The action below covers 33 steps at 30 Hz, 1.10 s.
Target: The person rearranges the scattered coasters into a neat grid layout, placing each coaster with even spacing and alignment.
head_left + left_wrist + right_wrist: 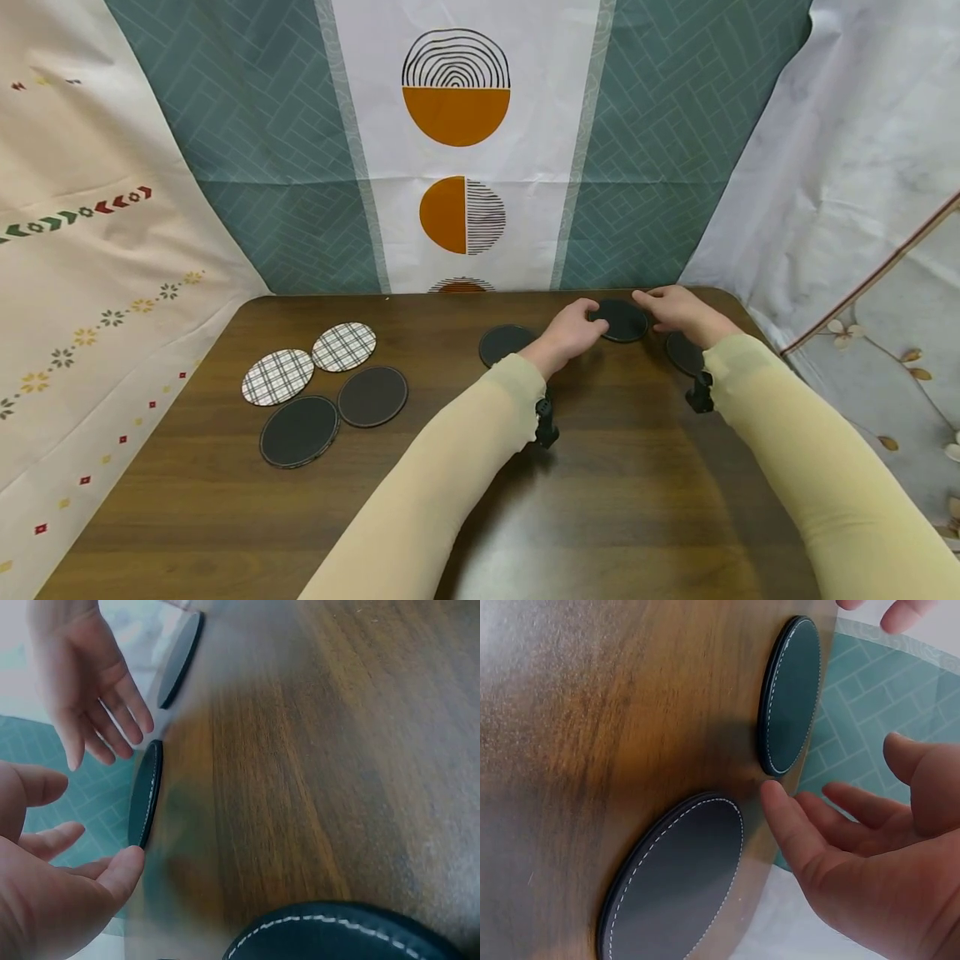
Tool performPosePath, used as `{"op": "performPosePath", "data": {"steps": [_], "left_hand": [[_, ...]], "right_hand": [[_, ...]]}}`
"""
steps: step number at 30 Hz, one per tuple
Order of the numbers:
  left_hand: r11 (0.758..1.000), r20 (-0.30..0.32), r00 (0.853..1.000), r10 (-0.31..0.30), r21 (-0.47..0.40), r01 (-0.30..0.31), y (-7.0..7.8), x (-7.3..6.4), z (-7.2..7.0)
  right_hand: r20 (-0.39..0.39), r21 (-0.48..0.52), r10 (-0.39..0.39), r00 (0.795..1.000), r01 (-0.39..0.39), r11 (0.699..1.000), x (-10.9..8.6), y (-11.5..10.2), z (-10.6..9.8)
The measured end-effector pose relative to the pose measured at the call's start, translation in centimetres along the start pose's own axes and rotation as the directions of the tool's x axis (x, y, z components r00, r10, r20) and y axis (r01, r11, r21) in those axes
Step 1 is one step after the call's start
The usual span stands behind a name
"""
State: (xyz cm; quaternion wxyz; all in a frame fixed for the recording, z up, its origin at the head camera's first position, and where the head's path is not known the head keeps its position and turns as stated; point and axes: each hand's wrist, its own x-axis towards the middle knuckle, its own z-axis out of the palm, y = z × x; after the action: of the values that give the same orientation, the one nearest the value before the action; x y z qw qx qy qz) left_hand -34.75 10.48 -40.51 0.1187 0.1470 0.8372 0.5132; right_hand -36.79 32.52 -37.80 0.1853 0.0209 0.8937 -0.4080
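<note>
A round black coaster (621, 322) with pale edge stitching lies flat near the table's back edge, between my two hands. My left hand (573, 333) is at its left side, fingers loosely bent; in the left wrist view a fingertip (131, 859) is right at the rim. On the other side is my right hand (686, 315), its fingers extended, with one fingertip (774, 793) close to the rim in the right wrist view. Another dark coaster (504, 343) lies left of my left hand, and a third (679, 885) sits below my right hand, partly hidden in the head view.
At the left of the wooden table (600, 508) are two plaid coasters (277, 377) and two dark coasters (300, 431), grouped close together. A patterned teal and white cloth (285, 125) hangs behind the back edge. Pale cloths hang at both sides.
</note>
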Motion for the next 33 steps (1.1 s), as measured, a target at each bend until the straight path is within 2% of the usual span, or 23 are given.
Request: {"op": "performPosePath", "data": {"steps": [13,21,30,33], "left_hand": [[0.999,0.001,0.999,-0.046,-0.02,0.046,-0.1,0.4,0.3],[0.999,0.008,0.999,-0.042,-0.024,0.042,-0.2,0.5,0.4],[0.997,0.009,0.999,-0.051,-0.053,0.051,-0.7,0.5,0.4],[0.996,0.004,0.999,-0.053,-0.076,0.053,-0.9,0.4,0.5]], "right_hand": [[0.025,0.009,-0.015,1.0,0.015,1.0,0.7,0.4,-0.1],[0.024,0.011,-0.027,0.999,0.026,1.0,1.2,0.5,0.2],[0.021,0.057,-0.028,0.999,0.026,0.998,0.8,0.2,0.9],[0.022,0.094,-0.006,1.0,0.004,0.996,0.6,0.2,1.1]]}}
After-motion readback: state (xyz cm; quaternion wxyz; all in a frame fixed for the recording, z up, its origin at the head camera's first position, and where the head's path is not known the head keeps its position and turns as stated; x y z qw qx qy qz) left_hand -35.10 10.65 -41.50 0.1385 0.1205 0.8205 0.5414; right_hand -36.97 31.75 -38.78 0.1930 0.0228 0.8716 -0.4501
